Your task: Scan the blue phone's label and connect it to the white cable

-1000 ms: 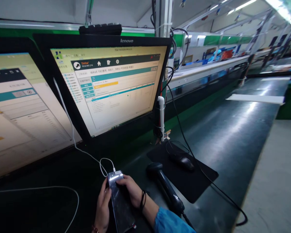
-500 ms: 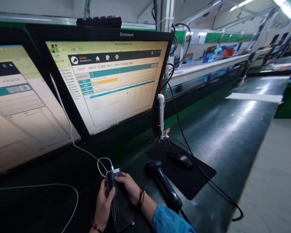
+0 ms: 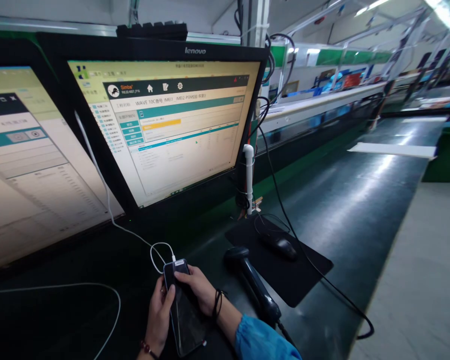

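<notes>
A dark-screened smartphone (image 3: 186,320) lies between my hands near the bottom of the head view, a small white label at its far end. My left hand (image 3: 159,311) grips its left edge, thumb on the glass. From the right, my right hand (image 3: 198,289) holds the opposite edge, its thumb resting on the upper screen. A white cable (image 3: 138,234) is plugged into the phone's far end, loops once and runs up to the left. Fingers behind the phone are hidden.
A Lenovo monitor (image 3: 187,175) stands ahead, a second monitor (image 3: 41,200) at left. Right of my hands lie a black barcode scanner (image 3: 253,287) and a mouse (image 3: 281,247) on a mouse pad (image 3: 296,285). A black cable (image 3: 285,215) crosses the pad to the bench (image 3: 345,200) edge.
My right thumb has shifted slightly left and up on the screen, and my left thumb has moved slightly left and up. Both hands still hold the phone.
</notes>
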`<state>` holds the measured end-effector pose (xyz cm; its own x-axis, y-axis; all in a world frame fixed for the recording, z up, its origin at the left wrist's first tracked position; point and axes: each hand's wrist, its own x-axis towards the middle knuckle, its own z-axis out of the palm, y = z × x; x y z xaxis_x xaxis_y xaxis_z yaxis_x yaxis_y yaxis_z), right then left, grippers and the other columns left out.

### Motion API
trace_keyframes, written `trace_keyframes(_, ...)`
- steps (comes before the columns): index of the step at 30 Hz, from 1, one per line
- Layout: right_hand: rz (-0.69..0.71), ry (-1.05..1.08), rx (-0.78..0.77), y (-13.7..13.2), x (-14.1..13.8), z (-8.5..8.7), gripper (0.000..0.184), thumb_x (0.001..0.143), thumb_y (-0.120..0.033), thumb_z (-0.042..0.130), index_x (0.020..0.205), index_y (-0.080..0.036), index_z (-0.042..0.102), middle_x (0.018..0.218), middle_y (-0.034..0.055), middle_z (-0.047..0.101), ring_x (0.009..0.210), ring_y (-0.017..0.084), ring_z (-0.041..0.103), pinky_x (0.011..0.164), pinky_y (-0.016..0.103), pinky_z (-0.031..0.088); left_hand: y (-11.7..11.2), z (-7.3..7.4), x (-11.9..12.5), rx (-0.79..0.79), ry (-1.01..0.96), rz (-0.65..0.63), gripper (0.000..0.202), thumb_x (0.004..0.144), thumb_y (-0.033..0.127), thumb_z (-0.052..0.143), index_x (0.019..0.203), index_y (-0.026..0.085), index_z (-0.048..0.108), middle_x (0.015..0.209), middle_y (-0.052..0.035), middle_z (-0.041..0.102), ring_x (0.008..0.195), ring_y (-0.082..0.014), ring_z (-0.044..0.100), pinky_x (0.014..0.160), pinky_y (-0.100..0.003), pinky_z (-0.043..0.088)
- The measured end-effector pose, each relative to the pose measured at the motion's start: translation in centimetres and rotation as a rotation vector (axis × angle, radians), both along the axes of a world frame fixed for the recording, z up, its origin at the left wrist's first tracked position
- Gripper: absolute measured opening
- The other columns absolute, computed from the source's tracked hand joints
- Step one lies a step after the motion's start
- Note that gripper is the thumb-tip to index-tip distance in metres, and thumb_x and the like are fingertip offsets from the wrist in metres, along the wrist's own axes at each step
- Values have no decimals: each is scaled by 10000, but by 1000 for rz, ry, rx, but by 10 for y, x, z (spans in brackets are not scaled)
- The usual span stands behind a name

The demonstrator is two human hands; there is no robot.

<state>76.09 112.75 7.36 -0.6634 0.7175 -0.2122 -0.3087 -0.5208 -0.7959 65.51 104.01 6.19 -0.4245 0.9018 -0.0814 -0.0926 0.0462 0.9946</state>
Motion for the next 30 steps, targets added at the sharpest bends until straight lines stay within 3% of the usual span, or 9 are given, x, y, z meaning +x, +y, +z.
trace_keyframes(4, 17, -16, 6, 1, -1, -2, 764, 385, -555, 977, 945, -106, 715, 862, 67, 707, 775, 174, 631, 803, 306, 474, 0, 1, 0, -12, -27, 6, 1047, 563, 883, 719, 1243, 115, 512, 1363, -197, 565, 1355, -364, 471, 1121, -416, 442)
trace_keyframes(9, 1, -29, -16, 0, 0, 1, 655, 476, -598, 904, 874, -128, 680, 752, 41, 661, 748, 176, 610, 744, 294, 448, -1, -2, -3, -31, 7, -2, 1069, 590, 893, 692, 1284, 95, 534, 1348, -190, 571, 1310, -358, 505, 1095, -423, 464)
trace_keyframes(14, -16, -62, -61, -1, 1, 8, 596, 472, -601, 850, 802, -152, 640, 710, 25, 642, 710, 168, 591, 708, 285, 431, 0, 1, -1, -33, -13, -1, 1073, 590, 873, 714, 1290, 80, 533, 1339, -190, 578, 1292, -357, 518, 1077, -417, 487)
trace_keyframes(22, -30, -47, -68, -1, 0, 4, 638, 465, -615, 861, 825, -133, 648, 726, 14, 622, 691, 143, 560, 689, 270, 407, 3, -10, -7, 38, -34, -56, 957, 627, 705, 822, 1290, 96, 497, 1375, -194, 577, 1300, -344, 539, 1133, -419, 439)
trace_keyframes(30, 71, 17, -147, -1, 1, -5, 587, 608, -667, 827, 775, -137, 638, 691, 24, 620, 637, 139, 558, 696, 266, 444, 0, -16, -12, 89, -104, -25, 851, 596, 572, 879, 1231, 121, 537, 1342, -173, 615, 1271, -331, 570, 1083, -394, 470)
